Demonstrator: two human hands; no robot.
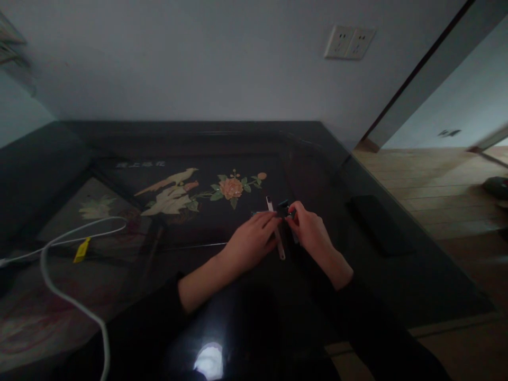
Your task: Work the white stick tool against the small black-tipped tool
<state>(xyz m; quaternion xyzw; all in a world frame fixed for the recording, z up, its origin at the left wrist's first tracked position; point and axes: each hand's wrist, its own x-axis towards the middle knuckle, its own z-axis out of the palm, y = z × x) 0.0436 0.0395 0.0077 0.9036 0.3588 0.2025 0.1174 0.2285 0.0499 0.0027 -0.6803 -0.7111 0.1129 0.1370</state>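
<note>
My left hand (256, 233) and my right hand (313, 230) meet over the dark tabletop, right of the flower picture. Between their fingertips is a small dark piece (283, 208), whose kind is too dim and small to make out. The right thumb and forefinger pinch it from the right; the left fingers close on it from the other side. A slim pale stick with dark ends (281, 248) slants below the left fingers, partly covered by them. Whether that hand touches the stick, I cannot tell. A short light strip (295, 237) shows just under the right fingers.
On the right of the glossy table (397, 296) lies a flat black rectangular object (379, 225). A white cable (67, 297) with a yellow tag (82, 250) loops over the left side. Behind stands a wall with sockets (350, 42); wooden floor (420, 196) lies beyond the right edge.
</note>
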